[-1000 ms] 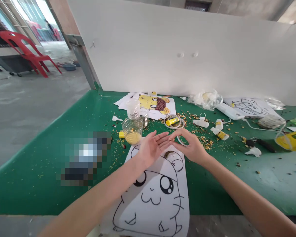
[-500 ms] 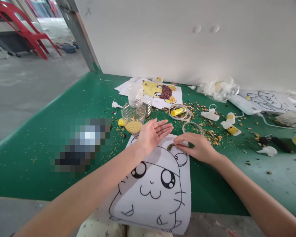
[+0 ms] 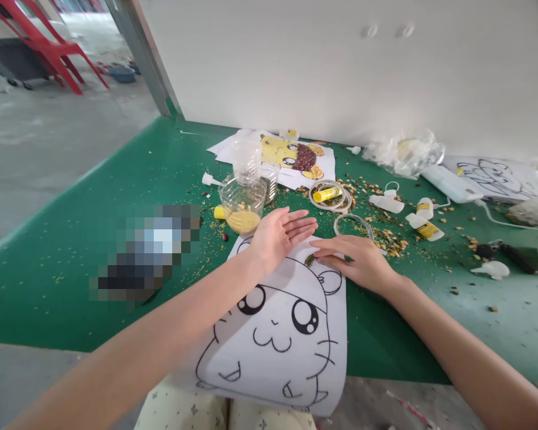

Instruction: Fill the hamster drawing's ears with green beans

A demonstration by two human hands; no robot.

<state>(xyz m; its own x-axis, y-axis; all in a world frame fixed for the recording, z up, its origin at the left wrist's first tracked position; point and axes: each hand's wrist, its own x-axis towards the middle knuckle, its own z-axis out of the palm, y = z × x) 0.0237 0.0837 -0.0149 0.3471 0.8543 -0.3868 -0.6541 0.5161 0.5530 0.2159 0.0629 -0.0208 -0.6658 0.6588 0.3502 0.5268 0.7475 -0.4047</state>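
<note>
A paper sheet (image 3: 269,358) with a black outline drawing of a hamster lies in front of me, its lower end past the table edge. Above its top part, my left hand (image 3: 278,239) is held palm up, slightly cupped, fingers stretched; I make out nothing in it. My right hand (image 3: 356,263) is low over the sheet's upper right, thumb and fingers apart. Its fingertips are beside a small patch of dark green seeds (image 3: 311,260) near the drawn ear. A clear plastic cup (image 3: 242,209) with yellow grains stands just beyond my left hand.
Behind the cup lies a picture (image 3: 300,158) partly covered in beans and kernels. Tape rings (image 3: 354,224), a yellow glue stick (image 3: 327,194), glue bottles (image 3: 385,203) and scattered seeds (image 3: 390,242) cover the right side. A blurred-out object (image 3: 150,251) is at left; a white panel (image 3: 341,71) rises behind.
The view has tilted slightly, shifting everything a little upward. My right fingers have spread a bit and come off the seed patch slightly. My left hand keeps its palm-up pose.
</note>
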